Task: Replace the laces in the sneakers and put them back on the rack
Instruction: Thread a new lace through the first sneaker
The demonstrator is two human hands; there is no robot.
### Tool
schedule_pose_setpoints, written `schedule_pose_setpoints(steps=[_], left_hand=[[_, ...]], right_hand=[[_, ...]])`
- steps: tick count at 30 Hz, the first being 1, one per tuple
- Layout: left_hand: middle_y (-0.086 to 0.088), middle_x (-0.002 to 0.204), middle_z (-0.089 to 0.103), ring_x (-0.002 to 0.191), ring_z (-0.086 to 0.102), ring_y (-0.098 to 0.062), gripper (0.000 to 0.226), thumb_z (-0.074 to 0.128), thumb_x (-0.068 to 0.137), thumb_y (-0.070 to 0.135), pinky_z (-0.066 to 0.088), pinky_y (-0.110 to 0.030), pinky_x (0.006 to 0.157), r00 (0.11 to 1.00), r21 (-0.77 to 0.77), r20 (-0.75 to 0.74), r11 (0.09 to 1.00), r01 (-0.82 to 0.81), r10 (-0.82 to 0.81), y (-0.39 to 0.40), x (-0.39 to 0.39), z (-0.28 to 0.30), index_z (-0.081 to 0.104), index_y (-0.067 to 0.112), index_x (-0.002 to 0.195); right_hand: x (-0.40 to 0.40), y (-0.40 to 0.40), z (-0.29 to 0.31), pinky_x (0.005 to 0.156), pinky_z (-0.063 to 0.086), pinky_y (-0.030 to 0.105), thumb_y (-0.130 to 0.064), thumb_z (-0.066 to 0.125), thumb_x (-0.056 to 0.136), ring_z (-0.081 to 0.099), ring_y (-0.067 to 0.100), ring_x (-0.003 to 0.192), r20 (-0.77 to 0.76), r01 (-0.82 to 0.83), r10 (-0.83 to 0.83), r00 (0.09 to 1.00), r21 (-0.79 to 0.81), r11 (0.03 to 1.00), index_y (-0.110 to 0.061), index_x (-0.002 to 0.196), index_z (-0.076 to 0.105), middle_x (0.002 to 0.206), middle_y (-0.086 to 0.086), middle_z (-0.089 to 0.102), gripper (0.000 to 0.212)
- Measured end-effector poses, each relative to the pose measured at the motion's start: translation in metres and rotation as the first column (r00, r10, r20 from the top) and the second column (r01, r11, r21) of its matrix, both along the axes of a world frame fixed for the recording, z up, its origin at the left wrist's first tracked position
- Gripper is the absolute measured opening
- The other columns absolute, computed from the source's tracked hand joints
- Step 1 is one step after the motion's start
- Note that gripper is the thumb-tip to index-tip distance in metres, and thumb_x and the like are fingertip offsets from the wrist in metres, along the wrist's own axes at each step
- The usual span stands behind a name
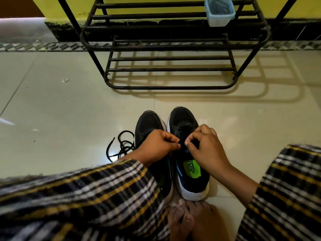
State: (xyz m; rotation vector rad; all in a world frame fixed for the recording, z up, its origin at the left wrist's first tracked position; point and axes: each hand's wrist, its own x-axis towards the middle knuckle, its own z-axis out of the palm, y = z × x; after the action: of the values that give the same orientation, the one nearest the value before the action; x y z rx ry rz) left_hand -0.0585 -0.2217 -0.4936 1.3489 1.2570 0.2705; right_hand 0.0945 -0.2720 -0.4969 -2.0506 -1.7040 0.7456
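- Two black sneakers sit side by side on the floor; the right sneaker (pixel 188 153) is being laced
- Left hand (pixel 156 145) and right hand (pixel 206 146) each pinch its black lace (pixel 182 144) at the top eyelets
- A spare lace (pixel 121 145) lies coiled beside the left sneaker (pixel 147 126)
- Best to pull both ends evenly before carrying the pair to the rack (pixel 173 47) ahead

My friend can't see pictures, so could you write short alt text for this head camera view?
Both hands, left hand and right hand, pinch the black lace on the right sneaker, which stands beside the left sneaker on a tiled floor. A loose lace lies to the left; a black rack stands beyond.
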Motion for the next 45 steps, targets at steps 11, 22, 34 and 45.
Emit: schedule_pose_setpoints(steps=[11, 22, 34, 45], left_hand=[[-0.005, 0.072, 0.067, 0.063, 0.060, -0.009, 0.014, 0.063, 0.090, 0.021, 0.050, -0.023, 0.069, 0.997, 0.109, -0.080, 0.994, 0.013, -0.004, -0.003, 0.004, -0.002, 0.072, 0.013, 0.084], [0.000, 0.069, 0.063, 0.068, 0.058, -0.014, 0.015, 0.058, 0.089, 0.021, 0.044, -0.021, 0.065, 0.953, 0.319, -0.302, 0.944, 0.087, 0.014, -0.001, 0.011, 0.008, 0.066, 0.013, 0.079], [0.007, 0.057, 0.054, 0.043, 0.046, -0.002, 0.024, 0.046, 0.097, 0.016, 0.039, -0.020, 0.048, 0.931, 0.238, 0.228, 0.911, -0.337, 0.285, 0.008, 0.008, 0.057, 0.054, 0.011, 0.075], [0.000, 0.106, 0.068, 0.102, 0.062, -0.017, 0.022, 0.050, 0.097, 0.027, 0.046, -0.028, 0.083, 0.831, 0.408, -0.481, 0.768, 0.493, -0.278, -0.002, -0.018, 0.040, 0.069, 0.019, 0.104]], right_hand=[[0.000, 0.003, -0.006, 0.079, 0.027, 0.017, -0.019, 0.065, 0.085, 0.042, 0.015, 0.104, -0.006, 0.018, -0.018, 1.000, 0.018, 1.000, -0.013, 0.090, 0.070, 0.093, -0.008, 0.040, 0.010], [-0.013, -0.046, 0.010, 0.069, 0.043, 0.031, -0.030, 0.047, 0.085, 0.054, 0.022, 0.084, 0.193, -0.474, 0.435, 0.880, 0.278, 0.835, -0.015, 0.079, 0.066, 0.091, 0.003, 0.058, 0.024], [-0.014, -0.050, 0.002, 0.070, 0.024, 0.020, -0.029, 0.051, 0.093, 0.053, 0.024, 0.100, 0.156, -0.658, 0.653, 0.741, -0.024, 0.753, -0.016, 0.106, 0.060, 0.121, -0.001, 0.047, 0.021], [-0.015, -0.051, 0.008, 0.063, 0.020, -0.012, 0.000, 0.076, 0.071, 0.042, 0.014, 0.076, -0.078, -0.618, 0.624, 0.778, 0.088, 0.782, -0.004, 0.070, 0.065, 0.078, 0.014, 0.060, 0.012]])
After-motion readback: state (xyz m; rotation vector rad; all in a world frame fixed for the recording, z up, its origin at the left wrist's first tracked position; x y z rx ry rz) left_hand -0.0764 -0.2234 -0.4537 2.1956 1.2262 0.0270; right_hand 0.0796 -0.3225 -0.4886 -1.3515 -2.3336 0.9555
